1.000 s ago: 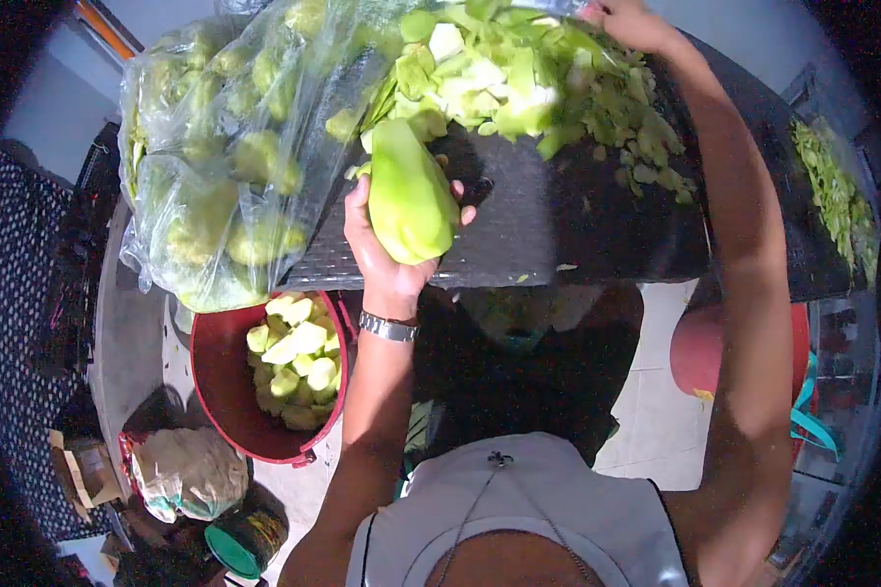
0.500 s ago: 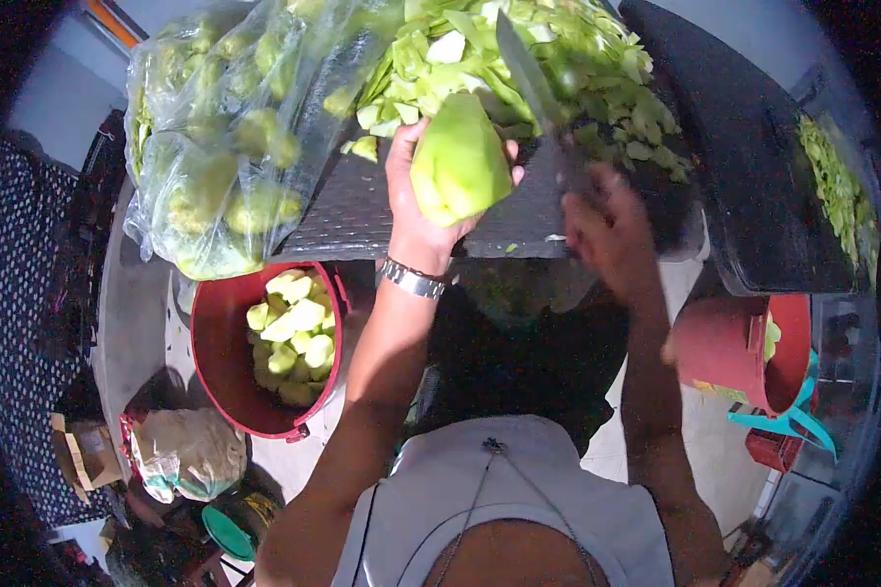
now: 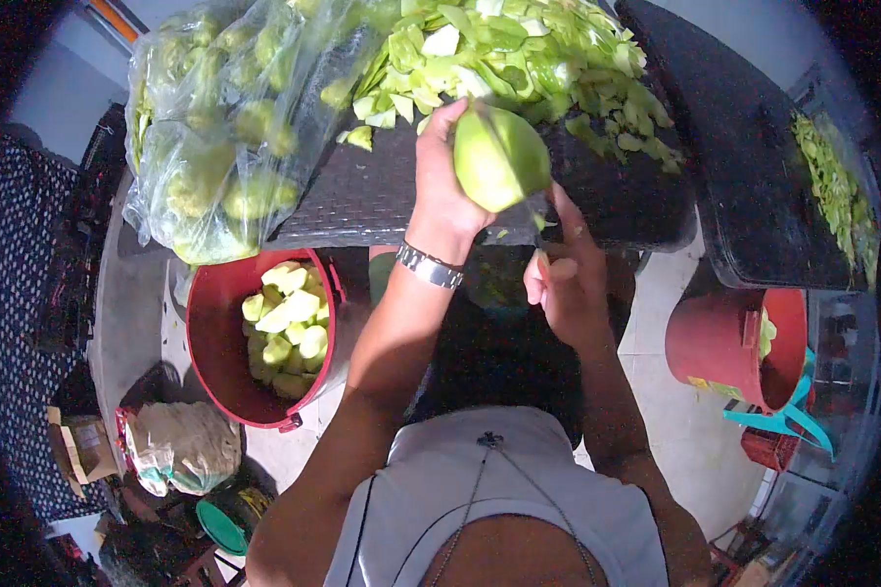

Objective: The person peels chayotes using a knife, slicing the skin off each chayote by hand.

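Note:
My left hand [image 3: 445, 191] is wrapped around a large pale-green fruit [image 3: 489, 176], held above the front edge of the dark table; its exact kind is unclear. In my right hand [image 3: 573, 284] is a knife [image 3: 505, 153], its blade seen nearly edge-on across the fruit. The handle is mostly hidden by my fingers. Beyond the fruit lies a heap of green peelings and slices [image 3: 504, 64] on the dark woven tabletop [image 3: 362, 191].
A clear plastic bag of green fruits [image 3: 215, 147] stands on the left. Below it, a red bucket [image 3: 220, 367] contains peeled pieces [image 3: 289, 318]. Another red bucket [image 3: 710, 338] is at the lower right, near a turquoise plastic object [image 3: 788, 421]. A dark board [image 3: 744, 166] extends along the right.
My left hand has moved right and tilted the fruit. My right hand has come down and left, bringing the knife from above the peelings to the fruit.

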### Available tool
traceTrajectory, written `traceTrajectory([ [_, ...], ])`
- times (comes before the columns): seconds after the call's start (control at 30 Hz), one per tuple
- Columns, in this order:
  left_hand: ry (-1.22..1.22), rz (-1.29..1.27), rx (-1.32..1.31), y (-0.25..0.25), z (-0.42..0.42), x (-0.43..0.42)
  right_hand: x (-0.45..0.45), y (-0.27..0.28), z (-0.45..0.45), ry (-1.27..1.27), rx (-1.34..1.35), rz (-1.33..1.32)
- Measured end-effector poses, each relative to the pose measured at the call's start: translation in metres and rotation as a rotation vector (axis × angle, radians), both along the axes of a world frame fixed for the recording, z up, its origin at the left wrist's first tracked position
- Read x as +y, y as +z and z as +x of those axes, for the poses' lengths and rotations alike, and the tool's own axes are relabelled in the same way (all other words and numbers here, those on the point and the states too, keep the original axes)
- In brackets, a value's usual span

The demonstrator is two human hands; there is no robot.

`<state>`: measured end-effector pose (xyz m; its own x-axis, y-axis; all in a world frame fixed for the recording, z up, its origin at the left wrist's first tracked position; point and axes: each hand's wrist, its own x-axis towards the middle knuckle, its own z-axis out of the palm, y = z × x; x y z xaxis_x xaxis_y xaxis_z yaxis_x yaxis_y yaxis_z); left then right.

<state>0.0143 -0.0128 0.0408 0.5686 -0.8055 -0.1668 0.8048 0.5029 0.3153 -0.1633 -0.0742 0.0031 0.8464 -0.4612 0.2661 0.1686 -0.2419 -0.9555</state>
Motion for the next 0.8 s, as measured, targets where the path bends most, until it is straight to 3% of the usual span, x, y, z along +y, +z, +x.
traceTrajectory([
  [0.1,0.103,0.149,-0.040,-0.002,-0.002,-0.006,0.002,0.002,0.005,-0.071,0.085,-0.046],
  [0.23,0.103,0.130,-0.047,-0.013,0.000,-0.008,0.004,0.007,0.000,-0.092,0.109,-0.006],
  [0.3,0.083,0.144,0.001,-0.014,-0.002,-0.008,0.000,0.005,0.001,-0.070,0.111,-0.122],
  [0.4,0.068,0.185,0.019,-0.012,-0.007,-0.005,0.006,0.007,0.001,-0.060,0.070,0.018],
  [0.57,0.047,0.138,0.039,-0.019,-0.006,-0.008,-0.005,-0.011,0.000,-0.007,0.040,-0.070],
  [0.63,0.040,0.108,0.036,-0.021,-0.006,-0.009,-0.001,-0.003,0.000,-0.010,0.039,0.098],
  [0.8,0.022,0.094,0.009,-0.021,-0.008,-0.007,0.002,0.006,0.000,-0.036,0.085,0.067],
])
